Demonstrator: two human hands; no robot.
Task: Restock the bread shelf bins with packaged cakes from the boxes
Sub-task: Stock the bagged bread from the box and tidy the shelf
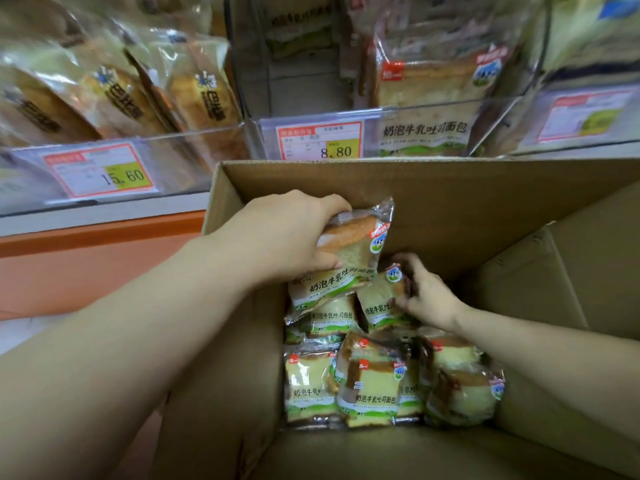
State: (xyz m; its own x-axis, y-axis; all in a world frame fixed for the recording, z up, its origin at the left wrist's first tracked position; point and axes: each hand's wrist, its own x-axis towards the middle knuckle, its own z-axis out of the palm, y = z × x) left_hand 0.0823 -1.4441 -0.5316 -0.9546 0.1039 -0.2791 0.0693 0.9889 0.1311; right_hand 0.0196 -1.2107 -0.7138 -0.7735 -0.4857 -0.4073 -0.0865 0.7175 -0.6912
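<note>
An open cardboard box [450,209] stands below the shelf with several packaged toast cakes [367,386] lying in its bottom. My left hand [287,233] grips one packaged cake [349,258] by its top and holds it above the others. Deeper in the box, my right hand [427,296] curls round another packaged cake [379,301] that lies on the pile. Above the box, the middle clear shelf bin [311,123] holds a few of the same cakes [429,88] on its right side; its left side shows bare back wall.
The left bin [138,147] is packed with darker bread bags [117,95] behind a 15.60 price tag [104,174]. An 8.80 tag [320,140] marks the middle bin. Another bin [588,116] stands at the right. The box's flaps [571,278] stick out to the right and towards me.
</note>
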